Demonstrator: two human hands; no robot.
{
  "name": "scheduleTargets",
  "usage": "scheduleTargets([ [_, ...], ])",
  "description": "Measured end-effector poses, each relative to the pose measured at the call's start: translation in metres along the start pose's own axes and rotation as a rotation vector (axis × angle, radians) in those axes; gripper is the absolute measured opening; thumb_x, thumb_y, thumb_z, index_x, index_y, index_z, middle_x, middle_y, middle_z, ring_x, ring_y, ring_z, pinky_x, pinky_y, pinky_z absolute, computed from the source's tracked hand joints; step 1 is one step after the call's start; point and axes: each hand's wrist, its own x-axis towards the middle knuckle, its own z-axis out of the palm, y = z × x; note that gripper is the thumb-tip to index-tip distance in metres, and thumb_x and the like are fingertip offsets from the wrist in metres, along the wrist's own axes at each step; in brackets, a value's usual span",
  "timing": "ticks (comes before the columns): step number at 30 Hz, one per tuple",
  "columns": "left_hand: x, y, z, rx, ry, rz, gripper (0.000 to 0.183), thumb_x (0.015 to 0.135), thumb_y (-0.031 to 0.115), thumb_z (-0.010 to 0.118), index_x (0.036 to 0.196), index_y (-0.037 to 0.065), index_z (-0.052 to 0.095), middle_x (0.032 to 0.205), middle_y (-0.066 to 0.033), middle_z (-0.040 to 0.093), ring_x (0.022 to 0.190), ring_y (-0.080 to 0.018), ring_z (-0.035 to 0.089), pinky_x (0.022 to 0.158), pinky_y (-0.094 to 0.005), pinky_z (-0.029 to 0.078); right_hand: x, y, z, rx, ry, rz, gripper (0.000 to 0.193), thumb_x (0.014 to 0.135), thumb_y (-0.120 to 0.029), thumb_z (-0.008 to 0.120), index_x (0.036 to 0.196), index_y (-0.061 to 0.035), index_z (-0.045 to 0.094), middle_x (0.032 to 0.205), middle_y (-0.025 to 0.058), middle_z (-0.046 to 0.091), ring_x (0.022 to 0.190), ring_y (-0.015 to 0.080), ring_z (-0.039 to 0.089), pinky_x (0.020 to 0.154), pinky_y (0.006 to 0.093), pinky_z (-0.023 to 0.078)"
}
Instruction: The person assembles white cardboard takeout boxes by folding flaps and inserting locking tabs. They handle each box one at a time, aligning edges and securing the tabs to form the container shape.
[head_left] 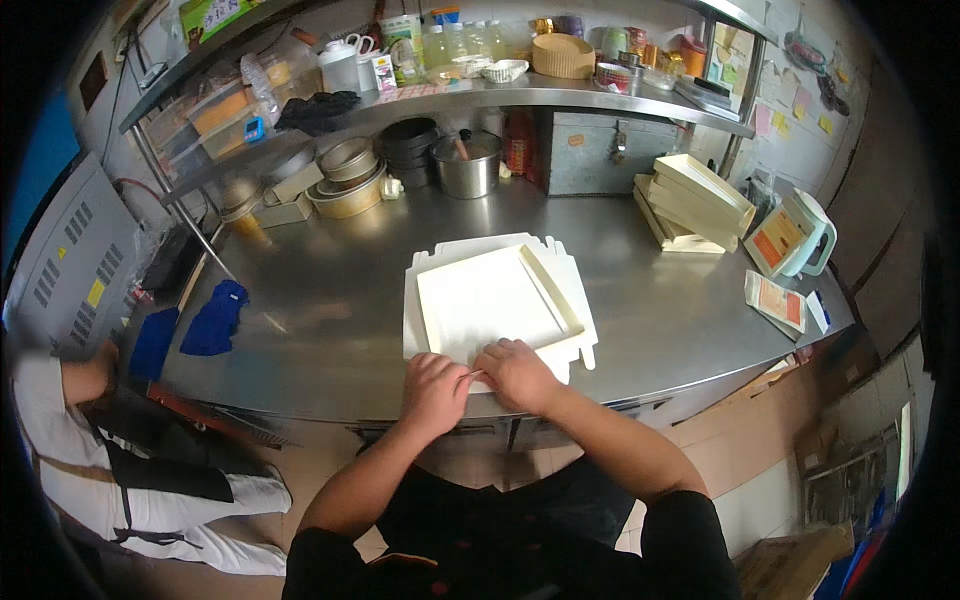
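A cream cardboard box (490, 305) with low raised walls lies in front of me, turned slightly. Under it is a flat white cardboard sheet (412, 330) with notched tabs around its outline. My left hand (436, 388) is closed at the box's near-left edge. Beside it, my right hand (513, 374) has its fingers curled over the near edge. The thumbs almost meet at the middle, and the near wall is mostly covered by my hands.
Folded cream boxes (690, 205) are stacked at the right, near a pale-blue-handled jug (815, 235). Cake tins (350, 185), a steel pot (468, 165) and a grey metal chest (600, 150) stand at the back. Blue cloth (217, 318) lies left. Another person (110, 460) stands at the left.
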Motion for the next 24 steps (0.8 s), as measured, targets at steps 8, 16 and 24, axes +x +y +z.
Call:
scheduleTargets([
  [8, -0.017, -0.018, -0.005, -0.439, 0.065, -0.348, 0.023, 0.09, 0.005, 0.085, 0.111, 0.008, 0.077, 0.117, -0.0105, 0.078, 0.105, -0.0297, 0.076, 0.086, -0.0392, 0.061, -0.015, 0.007, -0.006, 0.024, 0.158, -0.027, 0.018, 0.098, -0.029, 0.077, 0.108, -0.0148, 0.075, 0.105, 0.0041, 0.071, 0.104, 0.0277, 0.065, 0.093, 0.0434, 0.048],
  [16, -0.004, -0.022, 0.003, -0.301, 0.036, 0.029, 0.032, 0.087, 0.002, 0.089, 0.117, 0.008, 0.079, 0.117, -0.007, 0.07, 0.094, -0.021, 0.073, 0.078, -0.0326, 0.06, -0.013, 0.004, -0.007, 0.028, 0.159, -0.021, 0.02, 0.095, -0.037, 0.08, 0.102, -0.0183, 0.076, 0.1, 0.0005, 0.07, 0.103, 0.0243, 0.065, 0.092, 0.0413, 0.046],
  [24, 0.021, -0.002, -0.029, -0.507, -0.311, -0.139, 0.037, 0.084, -0.002, 0.089, 0.118, 0.005, 0.078, 0.12, -0.0071, 0.067, 0.099, -0.0177, 0.072, 0.083, -0.0298, 0.061, -0.011, 0.02, -0.015, 0.205, 0.081, -0.133, 0.022, 0.087, -0.033, 0.087, 0.098, -0.0165, 0.076, 0.097, 0.0011, 0.071, 0.101, 0.0244, 0.067, 0.092, 0.0407, 0.044],
])
